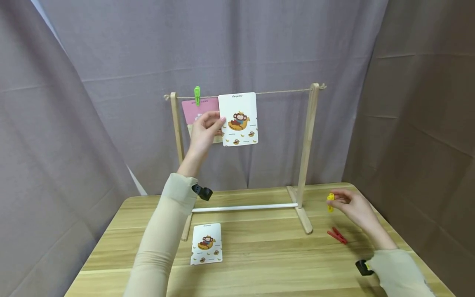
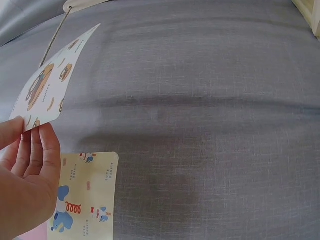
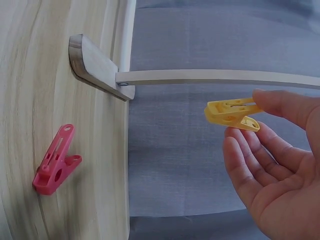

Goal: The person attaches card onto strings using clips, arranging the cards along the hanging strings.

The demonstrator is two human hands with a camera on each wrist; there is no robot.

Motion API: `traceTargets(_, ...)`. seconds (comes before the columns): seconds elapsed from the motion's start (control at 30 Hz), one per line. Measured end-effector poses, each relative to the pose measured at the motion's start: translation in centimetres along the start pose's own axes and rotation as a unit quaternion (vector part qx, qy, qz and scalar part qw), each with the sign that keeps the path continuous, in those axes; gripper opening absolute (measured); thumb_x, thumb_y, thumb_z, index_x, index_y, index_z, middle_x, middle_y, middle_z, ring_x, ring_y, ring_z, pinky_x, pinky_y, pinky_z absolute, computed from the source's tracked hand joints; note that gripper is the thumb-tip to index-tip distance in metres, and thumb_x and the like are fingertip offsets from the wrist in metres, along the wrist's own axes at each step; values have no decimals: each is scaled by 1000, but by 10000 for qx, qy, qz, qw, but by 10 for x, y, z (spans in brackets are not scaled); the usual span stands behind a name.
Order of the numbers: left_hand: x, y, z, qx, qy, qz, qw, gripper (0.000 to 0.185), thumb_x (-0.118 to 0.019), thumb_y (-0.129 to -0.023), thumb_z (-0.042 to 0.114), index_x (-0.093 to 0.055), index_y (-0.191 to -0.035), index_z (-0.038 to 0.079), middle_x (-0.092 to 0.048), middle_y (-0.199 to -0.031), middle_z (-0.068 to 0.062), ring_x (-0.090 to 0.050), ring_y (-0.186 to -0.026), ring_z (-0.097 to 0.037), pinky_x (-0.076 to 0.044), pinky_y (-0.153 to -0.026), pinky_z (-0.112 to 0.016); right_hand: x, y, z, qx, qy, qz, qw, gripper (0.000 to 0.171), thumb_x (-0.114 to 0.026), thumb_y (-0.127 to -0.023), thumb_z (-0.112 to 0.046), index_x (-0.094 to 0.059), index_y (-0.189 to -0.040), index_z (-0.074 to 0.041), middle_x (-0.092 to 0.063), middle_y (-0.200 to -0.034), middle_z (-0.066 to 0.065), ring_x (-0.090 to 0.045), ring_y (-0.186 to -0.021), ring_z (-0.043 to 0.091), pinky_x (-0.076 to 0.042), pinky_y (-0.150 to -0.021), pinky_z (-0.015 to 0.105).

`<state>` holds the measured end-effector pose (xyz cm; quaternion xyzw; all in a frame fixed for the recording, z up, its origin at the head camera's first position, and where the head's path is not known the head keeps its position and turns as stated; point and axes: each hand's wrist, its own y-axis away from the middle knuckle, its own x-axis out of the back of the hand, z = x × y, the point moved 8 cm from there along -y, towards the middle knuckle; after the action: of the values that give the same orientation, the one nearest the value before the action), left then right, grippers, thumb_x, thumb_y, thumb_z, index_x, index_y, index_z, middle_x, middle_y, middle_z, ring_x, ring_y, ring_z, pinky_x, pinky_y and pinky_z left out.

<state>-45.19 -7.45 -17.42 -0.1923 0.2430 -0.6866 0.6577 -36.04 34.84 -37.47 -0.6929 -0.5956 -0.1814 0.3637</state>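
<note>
Held card (image 1: 239, 119): white, rounded corners, small dark lettering along the top; a brown monkey in a blue top lies on a banana at centre, smaller monkeys and bananas scattered below. It is raised at the cord (image 1: 282, 91), top edge about level with it; contact with the cord cannot be told. My left hand (image 1: 203, 131) pinches it by one side edge, thumb on the printed face. In the left wrist view it looks slightly bowed.

My right hand (image 1: 354, 206) pinches a yellow clip (image 1: 330, 203) by its handle end, above the surface (image 1: 267, 266). Red clip (image 1: 337, 235) lies near that hand, on the surface.

Pink-and-cream card (image 1: 190, 110) hangs from the cord by a green clip (image 1: 197, 95); my left hand and the held card hide part of it. Second monkey card (image 1: 206, 243) lies flat, nearer me than the white bar (image 1: 245, 207) of the wooden frame (image 1: 308, 144). My left arm crosses in front of the frame's left post. Grey curtain (image 1: 148, 49) behind.
</note>
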Motion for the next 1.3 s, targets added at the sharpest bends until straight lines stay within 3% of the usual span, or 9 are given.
traceTargets(0.23,-7,-1,-2,87,-55,-54,9999,30,-69,-97,11,-63,-123,-3,-71,-110,-17,-65,-85,-16,-57,-70,-26,1,1,1,-31,-101,-85,9999,59,-72,-95,-37,-58,-133,5,-71,-111,19,-66,-98,24,-51,-74,26)
traceTargets(0.47,-9,-2,-1,80,-109,-38,9999,30,-68,-97,10,-62,-123,-4,-71,-111,-19,-65,-86,-16,-57,-70,-27,8,3,2,-4,-9,31,10000,56,-72,-94,-37,-61,-132,3,-71,-113,19,-64,-92,9,-50,-73,23)
traceTargets(0.8,-10,-2,-2,76,-90,-68,9999,29,-69,-97,10,-63,-121,-5,-71,-104,-15,-64,-85,-15,-57,-72,-28,17,3,-3,-1,-34,59,10000,55,-72,-94,-37,-62,-130,4,-68,-117,20,-61,-93,9,-50,-72,22)
traceTargets(0.93,-9,-1,-1,75,-40,-57,9999,30,-69,-97,10,-62,-122,-5,-71,-106,-15,-64,-85,-15,-56,-70,-26,26,1,-5,56,-68,118,9999,55,-71,-95,-39,-61,-132,1,-67,-117,19,-59,-91,1,-49,-71,20)
traceTargets(1.1,-6,-2,0,44,-30,-38,10000,31,-69,-97,10,-61,-123,-5,-71,-108,-17,-64,-83,-15,-56,-68,-25,42,-5,-10,252,-316,357,9985,55,-70,-96,-40,-60,-135,-3,-66,-115,12,-57,-87,-9,-49,-70,16)
traceTargets(1.3,-5,-2,-2,42,-61,-31,10000,30,-69,-97,10,-61,-121,-6,-71,-107,-17,-64,-81,-15,-56,-68,-24,59,-13,-21,425,-593,609,9955,57,-70,-96,-41,-59,-137,-4,-65,-108,-10,-58,-90,-9,-47,-73,11)
